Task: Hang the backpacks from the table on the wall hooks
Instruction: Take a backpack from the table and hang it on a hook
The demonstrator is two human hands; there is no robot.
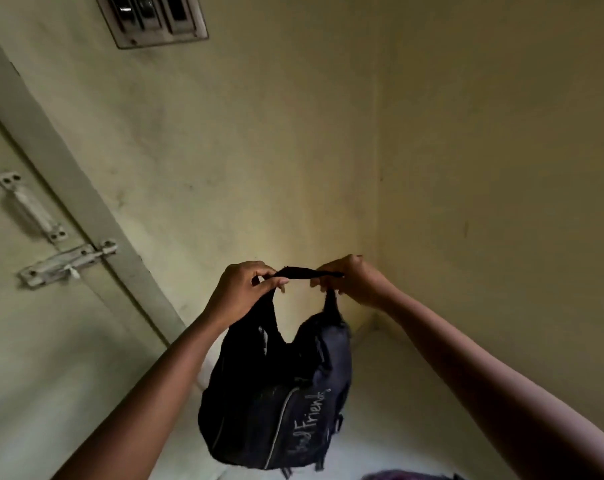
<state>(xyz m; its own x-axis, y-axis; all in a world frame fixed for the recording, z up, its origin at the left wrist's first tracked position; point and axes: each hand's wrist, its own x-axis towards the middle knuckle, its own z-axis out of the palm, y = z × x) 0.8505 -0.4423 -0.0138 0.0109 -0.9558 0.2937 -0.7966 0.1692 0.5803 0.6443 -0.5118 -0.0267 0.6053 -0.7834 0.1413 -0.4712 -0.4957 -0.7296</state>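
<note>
Pinching the left end of a black carry loop (298, 273) with the left hand (245, 289), thumb and forefinger closed on the strap and the other fingers curled. Gripping the loop's right end with the right hand (352, 282), fingers folded round it. Holding the loop taut and roughly level between both hands, both arms stretched forward. Holding up by that loop a black backpack (276, 410), hanging below the hands and tilted a little, its front turned towards the camera. Showing on that front a grey zip and pale handwritten-style lettering, with "Friend" readable and the rest not. Hanging the backpack in the air over the pale counter (414, 375), near the counter's far corner, in front of the meeting of two yellowish walls (259, 150). Seeing along the counter's left side a pale door (23, 323) with a handle (30, 206) and a sliding bolt (68, 263). Seeing at the counter's near edge something purple (408, 475), too cut off to name. Seeing high above a white slotted plate (151, 19).
</note>
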